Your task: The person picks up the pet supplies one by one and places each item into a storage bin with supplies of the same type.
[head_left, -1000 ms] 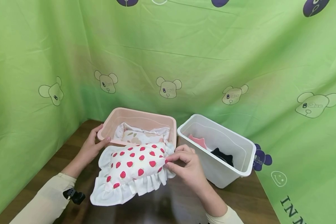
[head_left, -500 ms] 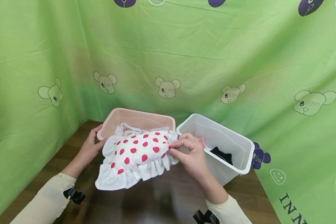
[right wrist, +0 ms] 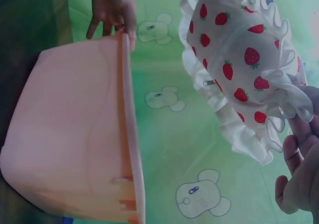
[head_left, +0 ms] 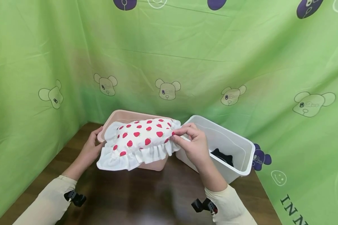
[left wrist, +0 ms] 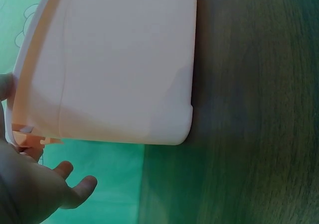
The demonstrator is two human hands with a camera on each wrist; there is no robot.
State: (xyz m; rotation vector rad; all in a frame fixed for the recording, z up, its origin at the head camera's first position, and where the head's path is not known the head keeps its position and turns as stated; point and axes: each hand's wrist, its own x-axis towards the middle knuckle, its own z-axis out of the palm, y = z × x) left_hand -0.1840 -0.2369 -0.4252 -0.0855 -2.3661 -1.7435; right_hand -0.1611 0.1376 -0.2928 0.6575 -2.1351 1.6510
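My right hand (head_left: 195,145) pinches one end of a small ruffled pillow (head_left: 143,134) with red strawberries on white. In the head view the pillow hangs in the air across the pink bin (head_left: 155,165), hiding most of its opening. From the right wrist view, the pillow (right wrist: 234,59) is seen from beneath, above the bin's rim, with a zipper pull on its edge. My left hand (head_left: 90,147) grips the corner of the pink bin's rim. In the left wrist view the bin's wall (left wrist: 119,64) fills the top, with two fingers spread below the rim.
A white bin (head_left: 225,168) stands to the right of the pink one, with a black pointed-edged item (head_left: 222,157) inside. Both bins stand on a dark wooden table (head_left: 146,197). A green printed curtain (head_left: 202,56) rises behind and at both sides.
My right hand has raised the pillow and carried it forward over the pink bin, covering the floral cloth seen inside earlier. My left hand stays at the bin's corner.
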